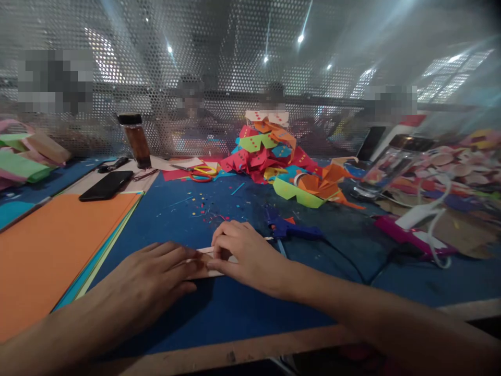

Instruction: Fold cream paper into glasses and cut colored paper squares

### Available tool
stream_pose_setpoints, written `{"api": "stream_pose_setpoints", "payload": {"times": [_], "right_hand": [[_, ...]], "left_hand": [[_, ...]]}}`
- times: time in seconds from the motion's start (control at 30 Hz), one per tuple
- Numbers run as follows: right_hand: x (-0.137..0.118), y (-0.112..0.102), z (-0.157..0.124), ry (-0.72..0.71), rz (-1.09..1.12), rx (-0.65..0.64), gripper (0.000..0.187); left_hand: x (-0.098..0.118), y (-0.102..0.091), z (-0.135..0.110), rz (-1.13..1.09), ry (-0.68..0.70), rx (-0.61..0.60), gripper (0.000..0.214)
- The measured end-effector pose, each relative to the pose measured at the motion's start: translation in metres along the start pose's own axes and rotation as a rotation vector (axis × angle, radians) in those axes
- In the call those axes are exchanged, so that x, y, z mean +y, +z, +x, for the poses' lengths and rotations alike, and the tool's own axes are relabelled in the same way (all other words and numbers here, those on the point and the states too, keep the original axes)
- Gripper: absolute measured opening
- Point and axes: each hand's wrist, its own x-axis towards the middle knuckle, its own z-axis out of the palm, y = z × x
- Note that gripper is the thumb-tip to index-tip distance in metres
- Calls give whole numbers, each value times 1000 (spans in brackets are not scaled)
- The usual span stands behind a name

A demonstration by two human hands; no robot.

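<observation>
Forearms — fingers on pale paper

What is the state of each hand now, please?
Left hand: open, laid on the pale paper.
Right hand: curled at the same paper; grip cannot be told.

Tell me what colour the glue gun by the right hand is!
The glue gun is dark blue, seen best in the head view.

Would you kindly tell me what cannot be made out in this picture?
Head view: parts of the pale paper, under the left hand and right hand.
Head view: left end of the orange sheet, cut off by the picture's edge.
Head view: single pieces in the pale pile, blurred.
</observation>
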Motion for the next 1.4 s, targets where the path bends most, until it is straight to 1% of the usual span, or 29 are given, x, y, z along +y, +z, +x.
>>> {"api": "stream_pose_setpoints", "payload": {"times": [0.1, 0.17, 0.23, 0.37, 0.53, 0.7, 0.93, 1.2, 1.3, 1.4], "right_hand": [[0, 0, -1, -16, -10, 9, 21], [-2, -1, -1, -18, -18, 13, 20], [-3, -4, -3, -30, -15, 12, 20], [-4, -9, -7, -105, 6, 8, 19], [-2, -11, -9, -171, -48, -33, 19], [-1, -11, -9, -187, -88, -55, 21], [-3, -12, -9, -187, -96, -56, 21], [-4, -13, -9, -182, -97, -67, 20], [-5, -14, -9, -176, -78, -75, 21], [-6, -15, -7, -150, -54, -77, 16]], "left_hand": [[1, 3, -2, 67, 4, -90, 34], [0, 5, -3, 75, -4, -103, 34], [0, 6, -5, 77, -6, -97, 33], [1, 6, -5, 97, 0, -72, 32], [3, 4, -3, 89, 18, -33, 30], [3, 0, -1, 83, 28, -37, 28], [1, -3, 0, -53, -3, -19, 29], [-5, 1, -1, -152, -71, -29, 26], [-8, 0, 1, -235, -106, -56, 26], [-10, -2, 1, -296, -129, -91, 28]]}}
